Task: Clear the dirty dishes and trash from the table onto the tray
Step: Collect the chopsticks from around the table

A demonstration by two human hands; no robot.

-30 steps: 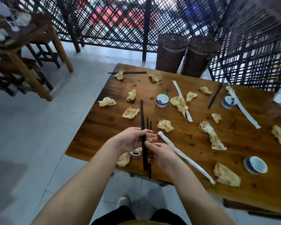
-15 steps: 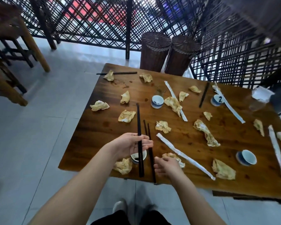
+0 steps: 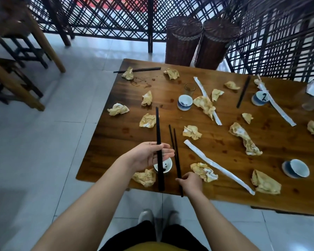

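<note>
cam: one head view, yours | aim: forward and down along your forearms | range: near your left hand (image 3: pixel 147 156) gripping chopsticks (image 3: pixel 157 127), right hand (image 3: pixel 191 183) pinching a thinner pair (image 3: pixel 175 142) | table (image 3: pixel 130 131) stretches beyond and right of both grips

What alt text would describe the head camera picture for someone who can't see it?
Seen from above, a person's left hand holds black chopsticks while the right hand pinches a second pair on a wooden table strewn with crumpled napkins, small cups and paper sleeves.

Bare brown wooden tabletop (image 3: pixel 116 142) at centre-left lies open; crumpled yellowish napkins (image 3: pixel 246 138) and white paper sleeves (image 3: pixel 217 166) crowd the right.
</note>
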